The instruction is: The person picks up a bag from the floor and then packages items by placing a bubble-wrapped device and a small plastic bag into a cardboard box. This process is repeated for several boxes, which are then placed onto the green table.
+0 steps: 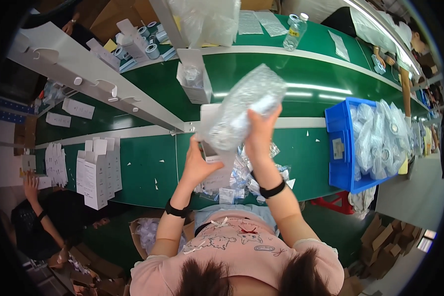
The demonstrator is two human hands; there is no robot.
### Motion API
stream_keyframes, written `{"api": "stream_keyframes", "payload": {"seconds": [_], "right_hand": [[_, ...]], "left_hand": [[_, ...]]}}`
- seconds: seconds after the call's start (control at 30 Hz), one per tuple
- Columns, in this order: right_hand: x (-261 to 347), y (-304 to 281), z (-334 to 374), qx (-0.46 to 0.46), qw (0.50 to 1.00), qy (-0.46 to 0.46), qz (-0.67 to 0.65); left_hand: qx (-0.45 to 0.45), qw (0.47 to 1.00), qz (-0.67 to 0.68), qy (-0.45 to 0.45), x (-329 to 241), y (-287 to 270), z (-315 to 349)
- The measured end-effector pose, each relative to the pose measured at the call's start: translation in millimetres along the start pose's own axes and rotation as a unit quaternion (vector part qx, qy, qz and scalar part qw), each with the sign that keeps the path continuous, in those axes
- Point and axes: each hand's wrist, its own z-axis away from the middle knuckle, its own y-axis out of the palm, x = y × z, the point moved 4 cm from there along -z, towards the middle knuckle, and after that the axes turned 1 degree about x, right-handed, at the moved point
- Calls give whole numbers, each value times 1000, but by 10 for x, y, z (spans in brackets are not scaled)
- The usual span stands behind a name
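Note:
My right hand [260, 135] grips a bubble-wrapped package [249, 101], held tilted above the green worktable. What is inside the wrap cannot be made out. Below its lower end, my left hand [198, 165] is closed around an upright white carton [216, 178] with its top flap raised. The package partly hides the carton's opening, so I cannot tell whether its end is inside. Behind and beside the carton lies a pile of small clear plastic bags [239, 172] with parts in them.
A blue bin [336, 148] of bubble-wrapped items stands at right. Another open white carton [195, 89] sits beyond my hands, and several white cartons [96, 172] stand at left. A metal post [103, 74] crosses the left side. A bottle [293, 34] stands far back; co-workers sit nearby.

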Motion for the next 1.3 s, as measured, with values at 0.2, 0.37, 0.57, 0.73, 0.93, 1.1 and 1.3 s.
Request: {"api": "stream_keyframes", "payload": {"seconds": [0.2, 0.37, 0.57, 0.73, 0.93, 1.1, 1.3], "right_hand": [[-54, 67, 278, 65, 888, -307, 337], [280, 207, 389, 250, 689, -367, 572], [-152, -432, 329, 279, 769, -309, 484], [-494, -1311, -87, 182, 705, -172, 664], [-715, -1420, -159, 250, 587, -30, 769], [-664, -1361, -145, 288, 668, 17, 686], [-43, -885, 78, 226, 806, -147, 526]], "left_hand": [[-166, 963, -1, 212, 18, 41, -72], [-147, 948, -32, 281, 234, 179, -20], [-201, 940, 169, 217, 435, 244, -330], [-158, 962, 85, 205, 653, 104, -173], [-143, 976, -10, 162, 265, -157, -103], [-136, 975, -94, 147, 56, -184, -112], [-160, 980, -78, 83, 89, -261, -147]]}}
